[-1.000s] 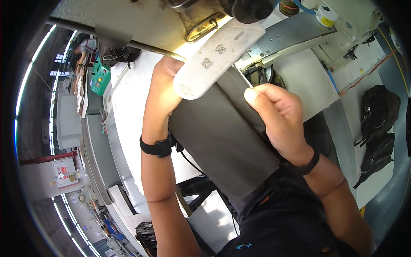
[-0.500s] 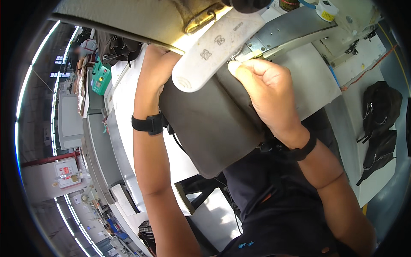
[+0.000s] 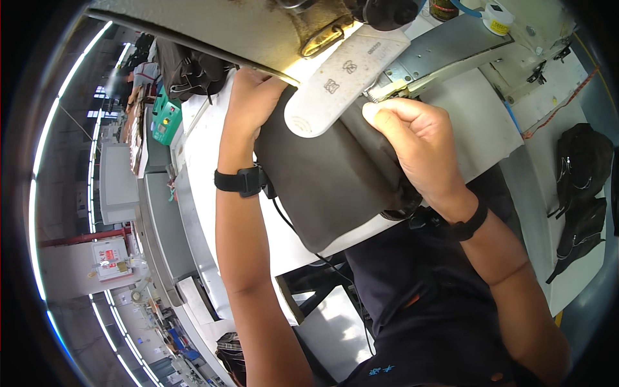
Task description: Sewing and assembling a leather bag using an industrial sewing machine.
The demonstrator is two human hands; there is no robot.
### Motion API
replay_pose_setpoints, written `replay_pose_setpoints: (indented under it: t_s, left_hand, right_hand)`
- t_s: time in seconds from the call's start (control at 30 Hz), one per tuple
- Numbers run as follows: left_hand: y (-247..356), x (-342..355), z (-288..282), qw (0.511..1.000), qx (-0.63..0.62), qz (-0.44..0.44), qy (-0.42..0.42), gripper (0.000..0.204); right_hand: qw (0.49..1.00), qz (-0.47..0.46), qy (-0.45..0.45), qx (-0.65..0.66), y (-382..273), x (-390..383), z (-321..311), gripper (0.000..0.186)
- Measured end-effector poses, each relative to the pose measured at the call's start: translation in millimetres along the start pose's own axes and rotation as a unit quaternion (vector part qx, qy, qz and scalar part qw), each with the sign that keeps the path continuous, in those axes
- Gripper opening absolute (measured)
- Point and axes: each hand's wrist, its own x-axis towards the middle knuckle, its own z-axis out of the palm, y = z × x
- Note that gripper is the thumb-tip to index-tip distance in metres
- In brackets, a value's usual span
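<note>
Big white worktable with a sewing machine on it. Dark grey fabric drapes off the edge toward the person's lap, probably so it feeds flat. Left hand is curled over its far edge, pinning it. Right hand is closed, pinching the fabric beside the white guide plate, steering it I'd guess.

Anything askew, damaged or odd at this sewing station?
Nothing stands out. Both hands hold the dark fabric at the sewing machine: the left hand at its far edge, the right hand near the needle area. The fabric hangs over the table edge, with no visible tear or spill.
</note>
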Motion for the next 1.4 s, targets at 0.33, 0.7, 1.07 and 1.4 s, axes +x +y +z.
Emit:
replay_pose_setpoints:
  t_s: [0.33, 0.7, 1.07, 1.4]
  left_hand:
    - [103, -117, 26, 0.965, 0.238, 0.112, -0.013, 0.036]
    - [107, -156, 83, 0.864, 0.406, 0.298, -0.004, 0.035]
    - [91, -162, 77, 0.842, 0.430, 0.325, 0.026, 0.026]
    - [91, -173, 89, 0.896, 0.367, 0.250, 0.013, 0.033]
  right_hand:
    - [0.896, -0.013, -0.424, -0.131, -25, 31, -75, 0.024]
    - [0.955, -0.039, -0.256, -0.144, -54, 9, -84, 0.027]
    - [0.896, -0.257, -0.248, -0.265, -18, -23, -107, 0.030]
    - [0.956, -0.142, -0.196, -0.163, -5, -42, -104, 0.014]
